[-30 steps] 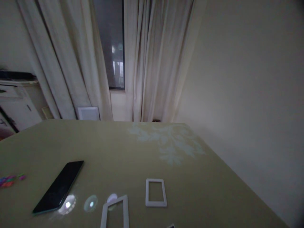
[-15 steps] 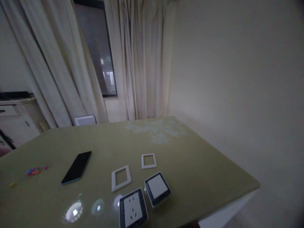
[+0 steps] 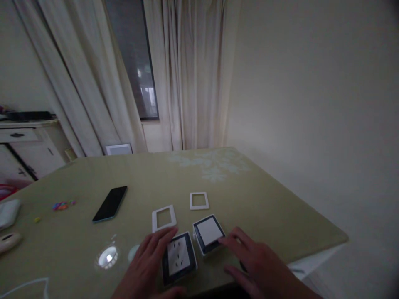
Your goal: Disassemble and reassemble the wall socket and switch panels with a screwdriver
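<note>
At the front of the table lies a wall socket [image 3: 178, 254] with a dark border and a white slotted face. My left hand [image 3: 149, 261] is at its left side, fingers stretched along its edge and thumb below. Just right of the socket sits a wall switch [image 3: 208, 232] with a plain white face in a dark border. My right hand [image 3: 249, 257] is beside it, fingers apart, the index fingertip at its lower right corner. Behind them lie two white cover frames, a nearer one [image 3: 154, 220] partly behind my left fingers and a farther one [image 3: 199, 207].
A black phone [image 3: 110, 204] lies to the left on the table [image 3: 280, 224]. Farther left are small colourful pieces [image 3: 61, 205], a white object [image 3: 8, 214] and a cream rounded object [image 3: 9, 242]. A wall [image 3: 311, 104] runs along the right; curtains [image 3: 199, 83] hang behind.
Both hands have come into view from below and reached the socket and the switch. The camera has tilted down and turned slightly left.
</note>
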Demonstrator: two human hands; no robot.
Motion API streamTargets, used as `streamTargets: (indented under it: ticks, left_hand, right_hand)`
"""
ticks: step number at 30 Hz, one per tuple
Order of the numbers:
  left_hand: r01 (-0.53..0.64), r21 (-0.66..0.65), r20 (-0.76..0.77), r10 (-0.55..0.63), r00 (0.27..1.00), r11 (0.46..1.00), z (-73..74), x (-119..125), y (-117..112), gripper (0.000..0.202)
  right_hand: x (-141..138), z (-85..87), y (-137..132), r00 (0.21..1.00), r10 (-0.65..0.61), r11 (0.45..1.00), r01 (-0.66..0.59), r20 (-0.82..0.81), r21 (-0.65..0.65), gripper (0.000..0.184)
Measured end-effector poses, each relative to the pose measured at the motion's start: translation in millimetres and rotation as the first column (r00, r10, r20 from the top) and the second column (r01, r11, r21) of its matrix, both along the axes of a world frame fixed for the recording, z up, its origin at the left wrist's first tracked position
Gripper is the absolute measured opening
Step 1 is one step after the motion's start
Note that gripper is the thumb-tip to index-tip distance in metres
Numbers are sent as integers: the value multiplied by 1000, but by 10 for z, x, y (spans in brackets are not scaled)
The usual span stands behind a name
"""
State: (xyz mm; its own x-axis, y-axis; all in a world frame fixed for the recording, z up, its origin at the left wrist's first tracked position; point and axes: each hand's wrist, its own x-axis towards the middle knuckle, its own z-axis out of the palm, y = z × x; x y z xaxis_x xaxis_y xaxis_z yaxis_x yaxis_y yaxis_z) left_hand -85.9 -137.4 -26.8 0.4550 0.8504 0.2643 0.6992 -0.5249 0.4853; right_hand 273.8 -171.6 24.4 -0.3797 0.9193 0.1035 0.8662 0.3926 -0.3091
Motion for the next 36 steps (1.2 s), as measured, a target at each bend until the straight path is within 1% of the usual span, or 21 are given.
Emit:
streamTargets:
  ticks: [2,3,6,10,13,15,16,17,18,19,20,22,23,25,27,28,30,31,33,35,36]
  left_hand:
    - [38,-63,-37,-40,999,997,86,171,211,109]
    - [45,-92,-53,-50,997,995,129,232,299,101]
    - [65,-182,-63,-78,995,981,221,321,526,88]
    - [99,-235,-30,-109,994,967,263,387,812,84]
    - [101,-226,-38,-112,993,969,296,476,987,80]
    - [112,-222,-51,-126,991,969,339,527,1053,78]
    - [117,-222,-59,-133,989,968,362,544,1068,78]
    - [122,-223,-65,-139,988,967,382,554,1071,78]
    - [125,-223,-69,-144,987,967,396,557,1066,77]
    - [128,-221,-70,-146,987,967,403,554,1057,77]
    - [132,-219,-67,-150,986,967,401,544,1048,79]
    - [144,-210,-55,-159,986,967,376,498,1056,84]
    - [140,-198,-46,-152,987,970,358,457,1084,85]
    - [59,-149,-37,-65,997,987,328,319,1197,78]
    - [-158,-73,-50,155,987,985,323,83,1367,67]
    - [-279,-37,-66,277,959,959,330,-72,1455,67]
    - [-536,31,-112,536,837,844,355,-433,1601,71]
    - [-652,56,-137,653,745,756,367,-624,1649,75]
    - [-786,52,-193,778,597,616,378,-979,1703,79]
    - [-825,38,-227,809,542,564,377,-1257,1719,73]
    - [-819,43,-232,803,549,572,377,-1361,1721,67]
  right_hand:
    - [-207,60,230,982,13,999,-20,191,34,69]
    - [-291,75,329,966,52,998,-61,252,29,69]
    - [-421,67,540,945,110,993,-120,308,11,56]
    - [-389,83,750,950,18,1000,-17,312,-7,46]
    - [-306,252,917,965,-33,999,37,258,-8,32]
    - [-244,457,998,982,-19,1000,16,190,19,19]
    - [-218,579,1024,989,-12,999,6,150,41,18]
    - [-202,706,1041,999,42,996,-43,8,78,18]
    - [-200,832,1053,976,115,989,-94,-184,117,24]
    - [-217,950,1065,904,205,975,-157,-376,155,35]
    - [-257,1058,1080,785,281,958,-194,-552,212,46]
    - [-405,1230,1133,461,368,928,-239,-807,287,59]
    - [-509,1295,1172,307,371,919,-256,-877,299,62]
    - [-745,1389,1264,147,350,901,-322,-925,290,62]
    - [-967,1440,1346,83,337,880,-381,-938,282,61]
    - [-1056,1450,1376,59,332,872,-399,-942,282,61]
    - [-1170,1442,1408,34,326,862,-421,-945,282,60]
    - [-1196,1425,1413,27,323,859,-427,-946,281,59]
    - [-1199,1375,1420,14,310,856,-439,-951,272,59]
    - [-1167,1324,1437,-3,274,853,-461,-962,244,59]
    - [-1149,1304,1455,-10,251,849,-477,-968,225,59]
